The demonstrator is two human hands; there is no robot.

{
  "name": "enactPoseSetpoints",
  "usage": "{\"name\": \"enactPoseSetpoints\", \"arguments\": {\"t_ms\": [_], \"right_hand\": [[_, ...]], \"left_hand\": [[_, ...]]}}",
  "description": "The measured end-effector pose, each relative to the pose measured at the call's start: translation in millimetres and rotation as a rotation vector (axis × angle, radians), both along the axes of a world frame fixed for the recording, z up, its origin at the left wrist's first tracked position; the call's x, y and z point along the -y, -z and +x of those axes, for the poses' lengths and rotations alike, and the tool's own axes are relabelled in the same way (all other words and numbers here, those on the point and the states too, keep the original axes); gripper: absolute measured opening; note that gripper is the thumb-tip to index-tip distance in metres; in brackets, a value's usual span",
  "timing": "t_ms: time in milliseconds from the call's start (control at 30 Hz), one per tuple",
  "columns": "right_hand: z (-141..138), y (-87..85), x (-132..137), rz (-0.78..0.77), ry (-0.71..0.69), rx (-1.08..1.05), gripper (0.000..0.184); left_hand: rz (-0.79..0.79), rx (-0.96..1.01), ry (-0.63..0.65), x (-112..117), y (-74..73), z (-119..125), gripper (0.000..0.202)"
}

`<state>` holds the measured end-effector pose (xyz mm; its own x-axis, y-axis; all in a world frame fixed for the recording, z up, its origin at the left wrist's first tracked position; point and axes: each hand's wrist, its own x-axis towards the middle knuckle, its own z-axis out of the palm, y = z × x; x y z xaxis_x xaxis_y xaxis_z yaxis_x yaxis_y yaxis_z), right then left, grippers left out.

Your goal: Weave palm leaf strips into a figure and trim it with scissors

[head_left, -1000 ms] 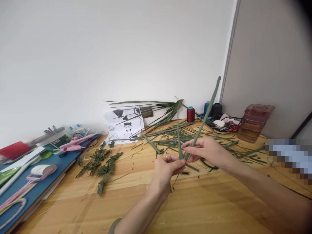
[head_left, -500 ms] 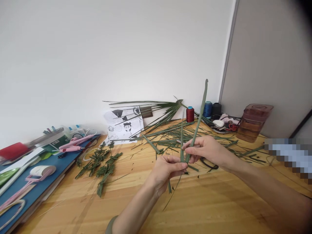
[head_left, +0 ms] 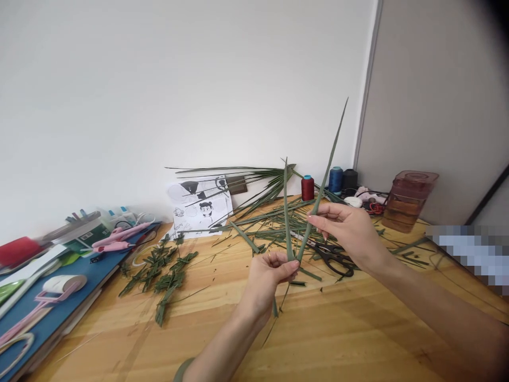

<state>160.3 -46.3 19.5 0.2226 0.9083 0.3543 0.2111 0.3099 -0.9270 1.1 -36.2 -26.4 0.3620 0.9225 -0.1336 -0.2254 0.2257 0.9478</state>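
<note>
My left hand (head_left: pixel 275 271) pinches green palm leaf strips between thumb and fingers, low over the wooden table. From that pinch one leaf strip (head_left: pixel 287 207) rises almost straight. Another, longer leaf strip (head_left: pixel 334 139) slants up to the right to a pointed tip. My right hand (head_left: pixel 342 229) grips this longer strip part way up, thumb against fingers. The two strips form a V, their lower ends covered by my left fingers. Black-handled scissors (head_left: pixel 334 258) lie on the table, partly behind my right hand.
Woven leaf pieces (head_left: pixel 165 273) lie to the left. Cut strips and a palm frond (head_left: pixel 274 175) spread behind, near a printed drawing (head_left: pixel 204 209). Thread spools (head_left: pixel 307 189) and a pink-lidded container (head_left: pixel 409 201) stand at the back right. A cluttered blue board (head_left: pixel 93 289) fills the left.
My right hand has moved right along the longer strip, away from my left hand. The strips are spread wider apart, and the longer one's tip now stands straight. More of the scissors shows.
</note>
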Motion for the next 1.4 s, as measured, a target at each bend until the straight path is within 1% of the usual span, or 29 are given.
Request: {"name": "enactPoseSetpoints", "arguments": {"t_ms": [100, 167, 267, 367, 433, 467, 500, 567, 600, 633, 700, 800, 867, 1000, 1167, 1300, 1400], "right_hand": [[3.7, 3.4, -6.8, 0.099, 0.088, -0.029, 0.018], [11.0, 7.5, -15.4, 0.147, 0.159, -0.031, 0.021], [27.3, 12.2, -28.0, 0.166, 0.238, -0.002, 0.025], [39.6, 13.5, -31.1, 0.190, 0.301, 0.040, 0.030], [40.4, 13.7, -26.4, 0.265, 0.389, 0.191, 0.034], [38.5, 13.8, -22.8, 0.307, 0.419, 0.310, 0.032], [35.1, 14.0, -19.0, 0.328, 0.420, 0.437, 0.029], [26.1, 14.2, -12.6, 0.290, 0.337, 0.627, 0.023], [21.3, 13.9, -10.6, 0.240, 0.275, 0.656, 0.022], [16.9, 13.4, -9.6, 0.190, 0.229, 0.660, 0.023], [9.8, 11.8, -9.7, 0.117, 0.190, 0.637, 0.025], [4.3, 9.0, -11.0, 0.074, 0.204, 0.582, 0.027], [2.5, 7.4, -10.3, 0.061, 0.191, 0.530, 0.032], [-0.5, 5.4, -7.1, 0.032, 0.108, 0.386, 0.041], [-2.1, 7.0, -11.7, 0.007, 0.058, 0.265, 0.028], [-1.4, 13.0, -20.9, 0.018, 0.023, 0.253, 0.030], [-3.7, 17.6, -24.6, 0.038, 0.029, 0.329, 0.031]], "left_hand": [[0.021, 0.000, 0.023, 2.3, -3.2, -0.1, 0.017], [0.029, -0.005, 0.048, 3.5, -3.6, -0.3, 0.016], [0.035, -0.018, 0.050, 3.2, -2.5, -0.7, 0.016], [0.037, -0.030, 0.026, 0.3, -2.3, -1.5, 0.017], [0.037, -0.043, -0.001, -1.8, -3.7, -2.3, 0.018], [0.050, -0.056, -0.015, -2.5, -4.8, -2.8, 0.018], [0.073, -0.077, -0.031, -2.7, -6.1, -3.3, 0.018], [0.139, -0.138, -0.044, -1.6, -8.6, -4.0, 0.016], [0.177, -0.175, -0.048, -0.4, -9.6, -4.1, 0.015], [0.214, -0.214, -0.052, 1.3, -10.4, -4.1, 0.013], [0.288, -0.292, -0.063, 5.0, -11.0, -3.5, 0.011], [0.380, -0.387, -0.100, 9.8, -9.2, -2.0, 0.009], [0.414, -0.427, -0.118, 11.0, -6.2, -1.3, 0.009], [0.442, -0.435, -0.138, 9.2, 0.2, -0.9, 0.011], [0.427, -0.404, -0.128, 8.6, 0.6, -0.5, 0.010], [0.417, -0.399, -0.157, 9.7, -0.9, 0.6, 0.011], [0.386, -0.368, -0.178, 9.4, 1.7, 1.9, 0.011]]}}
